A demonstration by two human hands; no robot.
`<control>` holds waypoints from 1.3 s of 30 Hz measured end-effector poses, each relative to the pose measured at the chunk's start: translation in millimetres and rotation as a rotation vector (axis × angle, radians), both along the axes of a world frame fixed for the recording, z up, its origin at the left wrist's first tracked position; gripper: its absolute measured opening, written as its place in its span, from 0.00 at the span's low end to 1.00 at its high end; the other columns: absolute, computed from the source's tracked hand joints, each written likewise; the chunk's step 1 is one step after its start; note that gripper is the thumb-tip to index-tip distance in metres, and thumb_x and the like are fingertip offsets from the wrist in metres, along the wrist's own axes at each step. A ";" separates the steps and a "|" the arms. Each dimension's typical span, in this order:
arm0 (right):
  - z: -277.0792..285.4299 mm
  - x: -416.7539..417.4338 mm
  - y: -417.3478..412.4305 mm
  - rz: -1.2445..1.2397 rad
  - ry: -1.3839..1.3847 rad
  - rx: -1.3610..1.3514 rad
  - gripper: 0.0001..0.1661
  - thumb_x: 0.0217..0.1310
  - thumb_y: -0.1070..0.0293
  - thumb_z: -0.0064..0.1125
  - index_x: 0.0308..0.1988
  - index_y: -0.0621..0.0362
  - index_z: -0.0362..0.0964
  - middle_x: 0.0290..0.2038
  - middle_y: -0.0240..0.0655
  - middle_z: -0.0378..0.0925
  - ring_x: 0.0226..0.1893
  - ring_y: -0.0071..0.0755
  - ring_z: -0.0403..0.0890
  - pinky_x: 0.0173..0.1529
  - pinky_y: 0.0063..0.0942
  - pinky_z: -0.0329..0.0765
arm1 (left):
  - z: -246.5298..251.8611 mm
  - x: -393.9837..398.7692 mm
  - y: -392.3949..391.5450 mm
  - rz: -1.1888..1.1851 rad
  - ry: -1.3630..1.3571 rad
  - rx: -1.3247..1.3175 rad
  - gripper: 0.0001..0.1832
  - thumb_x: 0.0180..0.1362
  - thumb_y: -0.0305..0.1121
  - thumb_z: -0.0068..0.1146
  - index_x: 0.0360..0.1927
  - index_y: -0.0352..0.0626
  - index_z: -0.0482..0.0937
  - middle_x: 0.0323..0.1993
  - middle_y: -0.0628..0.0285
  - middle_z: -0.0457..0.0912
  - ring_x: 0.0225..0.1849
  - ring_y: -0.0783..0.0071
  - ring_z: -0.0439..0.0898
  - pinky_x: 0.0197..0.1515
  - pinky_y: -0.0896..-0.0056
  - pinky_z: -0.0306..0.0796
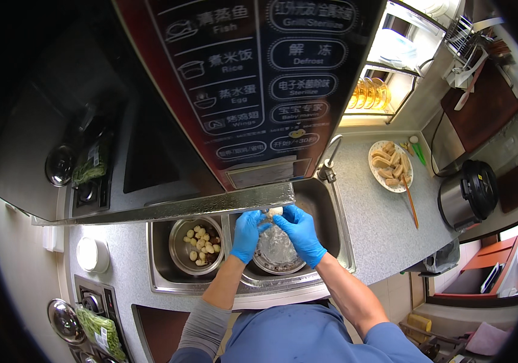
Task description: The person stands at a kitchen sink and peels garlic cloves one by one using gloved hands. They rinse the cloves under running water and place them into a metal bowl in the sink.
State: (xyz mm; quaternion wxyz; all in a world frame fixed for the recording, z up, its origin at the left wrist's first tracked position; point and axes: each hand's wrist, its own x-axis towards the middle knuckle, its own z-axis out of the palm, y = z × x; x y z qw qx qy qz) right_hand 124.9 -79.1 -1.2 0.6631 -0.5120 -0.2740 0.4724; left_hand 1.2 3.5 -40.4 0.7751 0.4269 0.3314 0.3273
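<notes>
My left hand (248,235) and my right hand (299,233), both in blue gloves, meet over the right sink basin (322,204). Between their fingertips is a small whitish, roundish food piece (275,211), too small to name surely. Below them a metal bowl (281,254) holds water, with dark bits near its rim. In the left basin (161,267) stands a steel bowl (173,247) of pale, peeled-looking round pieces (204,245) and some brown ones.
A microwave oven (259,90) hangs close above the sink, partly hiding it. On the right counter stand a plate of pale food pieces (390,165), chopsticks (411,204) and a pressure cooker (468,195). At left are a white container (92,254), a gas stove (98,290) and bagged green vegetables (100,331).
</notes>
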 end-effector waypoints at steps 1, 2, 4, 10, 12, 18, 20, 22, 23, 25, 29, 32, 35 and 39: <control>-2.5 0.3 -0.6 -0.024 -0.162 0.001 0.24 0.54 0.71 0.62 0.52 0.61 0.70 0.46 0.37 0.76 0.45 0.27 0.76 0.50 0.26 0.75 | 7.9 2.6 -2.5 -0.047 -0.080 -0.102 0.18 0.64 0.39 0.44 0.51 0.37 0.70 0.49 0.56 0.75 0.47 0.67 0.77 0.45 0.69 0.76; -6.9 1.3 -1.1 -0.049 -0.323 0.002 0.25 0.52 0.72 0.63 0.52 0.61 0.70 0.46 0.37 0.76 0.44 0.27 0.77 0.50 0.25 0.75 | 14.1 5.3 -4.7 -0.095 -0.159 -0.205 0.18 0.64 0.39 0.44 0.52 0.37 0.70 0.49 0.56 0.75 0.48 0.66 0.77 0.45 0.68 0.76; -0.2 -2.3 -5.2 -0.058 -0.598 -0.052 0.28 0.46 0.74 0.67 0.51 0.58 0.71 0.45 0.38 0.76 0.44 0.32 0.77 0.50 0.27 0.74 | 3.2 7.3 -4.2 -0.147 -0.304 -0.302 0.19 0.65 0.39 0.43 0.52 0.35 0.69 0.48 0.54 0.75 0.49 0.63 0.77 0.45 0.66 0.77; -13.9 5.0 -20.1 -0.216 -0.655 0.075 0.25 0.54 0.73 0.59 0.54 0.57 0.69 0.52 0.39 0.73 0.52 0.36 0.73 0.57 0.30 0.68 | 3.4 14.9 0.6 -0.210 -0.396 -0.399 0.25 0.62 0.44 0.38 0.53 0.31 0.68 0.52 0.44 0.72 0.50 0.53 0.76 0.50 0.55 0.74; -27.6 10.3 -30.9 -0.282 -0.344 -0.012 0.23 0.62 0.72 0.50 0.57 0.60 0.65 0.53 0.38 0.72 0.52 0.31 0.72 0.55 0.26 0.68 | 2.8 15.8 6.6 -0.245 -0.489 -0.495 0.28 0.62 0.46 0.33 0.53 0.31 0.68 0.56 0.38 0.68 0.55 0.47 0.72 0.54 0.46 0.69; -67.9 18.1 -61.2 -0.161 0.073 -0.212 0.20 0.66 0.65 0.45 0.55 0.61 0.66 0.51 0.36 0.73 0.50 0.29 0.75 0.54 0.25 0.70 | 8.4 34.1 3.8 -0.189 -0.515 -0.423 0.27 0.65 0.47 0.31 0.54 0.32 0.65 0.58 0.36 0.65 0.62 0.45 0.64 0.59 0.36 0.60; -64.4 14.3 -62.0 -0.153 0.061 -0.216 0.20 0.66 0.65 0.45 0.55 0.62 0.66 0.51 0.36 0.73 0.49 0.29 0.76 0.54 0.25 0.70 | 1.9 31.0 4.3 -0.234 -0.577 -0.494 0.26 0.67 0.47 0.29 0.53 0.33 0.65 0.60 0.35 0.61 0.64 0.44 0.60 0.63 0.35 0.53; -59.6 13.3 -59.8 -0.163 0.077 -0.199 0.20 0.66 0.65 0.46 0.55 0.62 0.67 0.50 0.37 0.74 0.47 0.28 0.76 0.52 0.24 0.71 | 0.4 29.1 4.1 -0.244 -0.567 -0.433 0.26 0.66 0.46 0.30 0.53 0.33 0.64 0.61 0.35 0.60 0.64 0.43 0.60 0.63 0.34 0.53; -57.1 12.4 -58.3 -0.167 0.084 -0.190 0.21 0.66 0.65 0.46 0.54 0.63 0.67 0.49 0.37 0.74 0.46 0.27 0.77 0.50 0.23 0.71 | -0.5 27.2 4.0 -0.247 -0.562 -0.402 0.26 0.65 0.46 0.30 0.54 0.33 0.63 0.61 0.34 0.60 0.64 0.42 0.60 0.63 0.34 0.53; -46.6 7.7 -51.9 -0.125 0.078 -0.134 0.20 0.66 0.64 0.46 0.53 0.63 0.68 0.46 0.37 0.76 0.43 0.26 0.78 0.48 0.22 0.73 | 2.3 22.6 5.4 -0.243 -0.590 -0.436 0.28 0.62 0.45 0.33 0.58 0.32 0.60 0.61 0.34 0.60 0.65 0.41 0.58 0.64 0.39 0.55; -35.4 6.8 -41.4 0.046 0.166 -0.165 0.19 0.67 0.62 0.44 0.53 0.60 0.68 0.41 0.35 0.78 0.36 0.23 0.79 0.40 0.20 0.75 | 17.9 13.0 0.7 -0.212 -0.465 -0.290 0.33 0.59 0.44 0.41 0.63 0.32 0.54 0.62 0.36 0.59 0.66 0.48 0.58 0.64 0.52 0.59; -21.4 -5.2 -24.8 0.113 0.268 -0.160 0.22 0.67 0.56 0.45 0.52 0.59 0.68 0.37 0.35 0.78 0.31 0.22 0.78 0.35 0.20 0.76 | 18.4 11.8 0.3 -0.233 -0.372 -0.108 0.37 0.58 0.42 0.48 0.66 0.34 0.51 0.64 0.44 0.58 0.65 0.59 0.62 0.59 0.66 0.65; -18.6 -17.5 -13.2 0.118 0.374 -0.127 0.22 0.65 0.54 0.50 0.50 0.59 0.68 0.38 0.34 0.77 0.34 0.22 0.78 0.38 0.21 0.76 | 5.8 10.5 -5.0 -0.262 -0.013 0.355 0.36 0.61 0.43 0.45 0.67 0.34 0.49 0.66 0.53 0.58 0.63 0.66 0.64 0.58 0.69 0.66; -16.2 -20.9 -9.1 -0.090 0.250 -0.102 0.19 0.59 0.64 0.59 0.49 0.61 0.69 0.41 0.33 0.75 0.39 0.21 0.76 0.44 0.21 0.75 | 2.7 8.5 -6.5 -0.224 -0.155 0.253 0.30 0.65 0.43 0.42 0.65 0.36 0.55 0.64 0.58 0.62 0.57 0.72 0.71 0.57 0.73 0.66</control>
